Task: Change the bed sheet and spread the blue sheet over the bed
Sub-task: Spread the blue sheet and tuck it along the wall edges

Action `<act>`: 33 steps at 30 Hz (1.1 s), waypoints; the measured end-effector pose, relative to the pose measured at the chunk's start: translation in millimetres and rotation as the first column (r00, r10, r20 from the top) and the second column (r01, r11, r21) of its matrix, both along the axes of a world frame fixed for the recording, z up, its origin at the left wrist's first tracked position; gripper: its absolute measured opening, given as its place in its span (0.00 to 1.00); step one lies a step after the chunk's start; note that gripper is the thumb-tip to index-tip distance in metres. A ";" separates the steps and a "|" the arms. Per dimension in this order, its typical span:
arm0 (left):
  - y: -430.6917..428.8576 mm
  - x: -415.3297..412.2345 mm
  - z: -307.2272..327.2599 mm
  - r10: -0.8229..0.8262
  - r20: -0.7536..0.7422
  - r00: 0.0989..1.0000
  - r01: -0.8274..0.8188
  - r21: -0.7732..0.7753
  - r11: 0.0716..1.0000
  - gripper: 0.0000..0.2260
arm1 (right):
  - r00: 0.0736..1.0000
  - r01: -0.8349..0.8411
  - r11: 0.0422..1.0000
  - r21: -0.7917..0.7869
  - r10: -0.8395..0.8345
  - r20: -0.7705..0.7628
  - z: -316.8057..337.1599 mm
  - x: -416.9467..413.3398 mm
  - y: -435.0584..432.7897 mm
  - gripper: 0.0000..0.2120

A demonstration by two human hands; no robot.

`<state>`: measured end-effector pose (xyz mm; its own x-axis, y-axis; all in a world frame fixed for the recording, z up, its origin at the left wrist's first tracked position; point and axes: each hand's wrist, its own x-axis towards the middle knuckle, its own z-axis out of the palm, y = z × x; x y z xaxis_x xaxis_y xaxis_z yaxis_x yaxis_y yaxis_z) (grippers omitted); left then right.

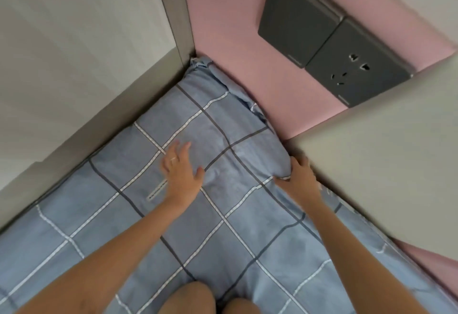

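Observation:
The blue sheet with white and dark grid lines covers the bed up to its far corner, where its edge is bunched and wrinkled against the pink wall. My left hand lies flat on the sheet with fingers spread, a ring on one finger. My right hand is at the sheet's right edge, where the bed meets a pale panel. Its fingers press against a raised fold of cloth there. My knees rest on the sheet at the bottom of the view.
A pink padded wall carries a dark grey switch and socket plate. A grey-trimmed white wall borders the bed on the left. A pale panel juts in at the right, close above the bed's edge.

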<state>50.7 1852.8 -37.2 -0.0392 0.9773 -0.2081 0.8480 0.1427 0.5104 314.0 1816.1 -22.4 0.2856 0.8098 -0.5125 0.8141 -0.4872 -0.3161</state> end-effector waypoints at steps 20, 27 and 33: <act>112.0 72.4 104.6 -0.933 -0.359 0.026 1.000 0.009 0.025 0.14 | 0.875 -0.059 0.998 0.037 0.069 -0.479 60.6 -11.4 -67.9 0.13; 117.9 67.5 116.3 -0.968 -0.226 -0.111 0.980 -0.186 -0.068 0.15 | 0.861 -0.153 0.974 -0.166 0.049 -0.506 63.1 -0.7 -46.4 0.17; 122.4 72.1 125.1 -0.972 -0.229 -0.058 0.924 -0.382 0.035 0.13 | 0.843 -0.266 0.955 -0.131 0.165 -0.512 67.2 -2.5 -41.5 0.11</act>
